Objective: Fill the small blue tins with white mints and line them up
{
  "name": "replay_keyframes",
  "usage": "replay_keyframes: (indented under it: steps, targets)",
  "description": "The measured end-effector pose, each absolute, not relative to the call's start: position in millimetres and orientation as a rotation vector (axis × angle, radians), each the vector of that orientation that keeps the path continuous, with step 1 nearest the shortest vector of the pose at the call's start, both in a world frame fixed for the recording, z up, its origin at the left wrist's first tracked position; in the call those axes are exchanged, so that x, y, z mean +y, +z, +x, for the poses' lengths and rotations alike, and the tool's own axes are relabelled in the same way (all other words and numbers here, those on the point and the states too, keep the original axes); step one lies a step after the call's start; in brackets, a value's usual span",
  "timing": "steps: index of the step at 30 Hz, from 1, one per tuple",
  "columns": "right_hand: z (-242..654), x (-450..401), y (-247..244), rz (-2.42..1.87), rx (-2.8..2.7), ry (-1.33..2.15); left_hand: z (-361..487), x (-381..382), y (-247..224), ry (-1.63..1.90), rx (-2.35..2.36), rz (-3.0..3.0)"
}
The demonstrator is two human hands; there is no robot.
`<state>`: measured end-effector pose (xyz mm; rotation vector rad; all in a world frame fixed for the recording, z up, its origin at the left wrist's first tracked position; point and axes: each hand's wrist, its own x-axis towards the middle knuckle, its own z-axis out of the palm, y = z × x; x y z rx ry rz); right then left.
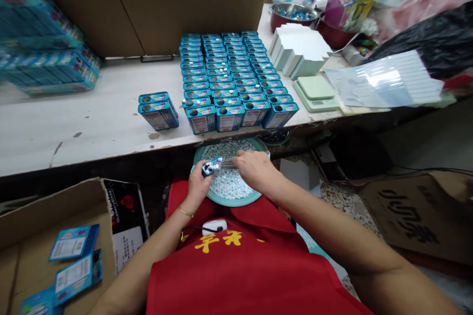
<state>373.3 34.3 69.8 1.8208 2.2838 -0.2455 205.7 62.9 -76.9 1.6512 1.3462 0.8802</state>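
My left hand (198,183) is closed around a small blue tin (207,168), held tilted with its open top toward the right. White candies show at its mouth and some sit on its rim. In my right hand (257,170) is a clear scoop (228,165), its front end against the tin's opening. My right fingers hide its back end. Both hands are over a turquoise basin (236,203) on my lap, full of small white and pale blue candies (229,184).
On the white table (111,113) stand rows of blue tins (231,117), some with loose candies on top, and two tins (158,114) apart. A pale green scale (316,91) and white card stack (301,47) are right. An open carton (79,197) with blue packs is lower left.
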Motion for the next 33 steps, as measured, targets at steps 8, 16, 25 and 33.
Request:
replay_keyframes:
  steps: [8, 16, 25, 33]
  targets:
    - [433.6, 17.4, 25.3, 2.120, 2.170, -0.303, 203.1, 67.3, -73.9, 0.964, 1.313, 1.525]
    - [407.5, 29.9, -91.9, 2.182, 1.955, -0.694, 186.1, 72.4, -67.6, 1.038, 1.406, 1.497]
    - [398.5, 38.0, -104.8, 2.233, 2.092, -1.005, 165.6, 70.9, -62.1, 1.057, 1.469, 1.492]
    - [440.9, 6.6, -3.1, 2.205, 2.428, -0.995, 185.7, 55.3, -68.9, 0.977, 1.332, 1.707]
